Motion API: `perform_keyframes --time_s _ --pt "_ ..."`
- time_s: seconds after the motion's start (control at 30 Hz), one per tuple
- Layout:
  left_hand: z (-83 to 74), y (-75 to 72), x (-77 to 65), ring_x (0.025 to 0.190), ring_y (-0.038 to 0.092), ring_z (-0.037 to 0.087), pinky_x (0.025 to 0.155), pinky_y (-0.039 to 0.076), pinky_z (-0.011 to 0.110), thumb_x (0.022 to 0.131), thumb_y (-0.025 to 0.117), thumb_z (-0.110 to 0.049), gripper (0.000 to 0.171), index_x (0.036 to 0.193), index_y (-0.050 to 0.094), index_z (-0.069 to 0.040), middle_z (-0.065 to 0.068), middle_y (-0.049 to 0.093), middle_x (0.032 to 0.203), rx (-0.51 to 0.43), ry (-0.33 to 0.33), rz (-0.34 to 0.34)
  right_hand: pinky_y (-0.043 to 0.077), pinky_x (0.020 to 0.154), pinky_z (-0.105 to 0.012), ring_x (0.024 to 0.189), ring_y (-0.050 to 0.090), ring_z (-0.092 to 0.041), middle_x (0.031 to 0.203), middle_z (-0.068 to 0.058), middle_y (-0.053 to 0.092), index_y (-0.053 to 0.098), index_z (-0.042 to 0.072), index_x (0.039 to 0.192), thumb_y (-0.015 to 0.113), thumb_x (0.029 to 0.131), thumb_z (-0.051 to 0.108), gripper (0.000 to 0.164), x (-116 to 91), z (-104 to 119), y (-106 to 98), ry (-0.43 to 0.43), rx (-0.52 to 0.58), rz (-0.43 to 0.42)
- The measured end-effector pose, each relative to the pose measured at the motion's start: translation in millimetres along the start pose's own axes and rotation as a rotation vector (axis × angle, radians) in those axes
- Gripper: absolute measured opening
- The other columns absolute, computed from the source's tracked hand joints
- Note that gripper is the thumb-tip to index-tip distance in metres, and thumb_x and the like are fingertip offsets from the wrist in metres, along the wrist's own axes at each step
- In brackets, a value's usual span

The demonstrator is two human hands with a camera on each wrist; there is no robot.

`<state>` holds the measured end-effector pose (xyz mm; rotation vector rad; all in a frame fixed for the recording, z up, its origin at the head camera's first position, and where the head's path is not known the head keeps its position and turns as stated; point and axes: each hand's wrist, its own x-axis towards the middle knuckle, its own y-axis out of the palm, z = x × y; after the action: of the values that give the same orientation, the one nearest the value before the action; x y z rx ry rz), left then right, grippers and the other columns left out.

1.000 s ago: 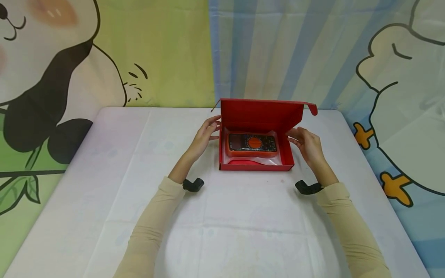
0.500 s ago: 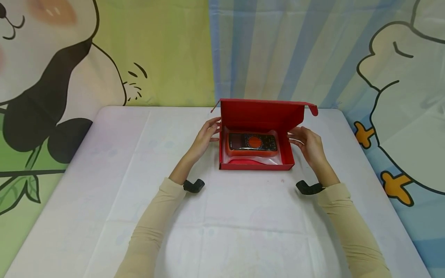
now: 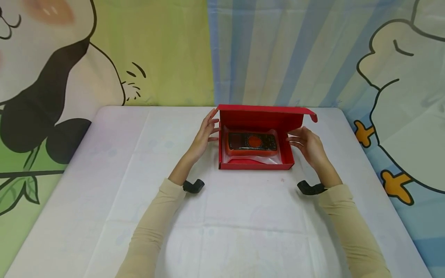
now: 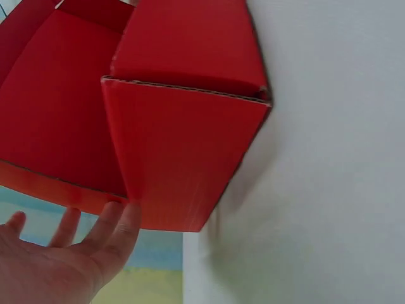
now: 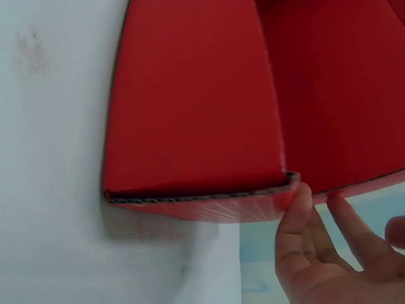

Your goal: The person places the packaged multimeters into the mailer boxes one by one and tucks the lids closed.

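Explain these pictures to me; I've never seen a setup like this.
There's no robot here: a person works with bare hands, the left hand and right hand. The wide picture comes from a camera worn on the head, looking forward and down; the two close-ups come from cameras worn on each wrist. On the white-covered table sits a red box, its lid raised. Inside lies an orange-and-black meter with a round dial. The fingers touch the box at its left and right ends; nothing appears lifted.
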<state>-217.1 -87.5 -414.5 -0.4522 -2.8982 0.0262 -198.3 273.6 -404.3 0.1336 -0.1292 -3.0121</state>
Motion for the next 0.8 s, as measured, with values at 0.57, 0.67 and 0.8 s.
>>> perform_keyframes --time_s 0.57,0.67,0.8 --pt "-26.6 3.7 2.1 0.128 0.049 0.039 0.095 0.041 0.059 0.083 0.036 -0.082 0.100 0.145 0.040 -0.003 0.019 0.045 0.146 0.072 0.105 -0.072 0.049 0.090 -0.017 0.102 0.061 -0.015 0.127 0.007 0.056 0.042 0.010 0.147 0.034 0.101 0.053 0.064 -4.0 4.6 -5.1 0.075 -0.105 0.013" --pt "-30.7 5.9 2.2 0.126 0.052 0.037 0.093 0.043 0.057 0.076 0.041 -0.088 0.110 0.143 0.042 -0.001 0.020 0.047 0.143 0.080 0.101 -0.100 0.049 0.090 -0.017 0.101 0.063 -0.013 0.126 0.009 0.056 0.043 0.009 0.146 0.034 0.101 0.054 0.065 -4.3 4.5 -6.8 0.077 -0.123 0.026" --pt "-33.0 7.1 0.5 0.123 0.054 0.035 0.091 0.045 0.056 0.079 0.048 -0.082 0.102 0.141 0.044 -0.001 0.019 0.049 0.137 0.091 0.092 -0.126 0.051 0.090 -0.019 0.103 0.064 -0.017 0.123 0.009 0.059 0.049 0.009 0.141 0.033 0.102 0.053 0.061 -5.4 5.1 -8.3 0.061 -0.113 0.038"
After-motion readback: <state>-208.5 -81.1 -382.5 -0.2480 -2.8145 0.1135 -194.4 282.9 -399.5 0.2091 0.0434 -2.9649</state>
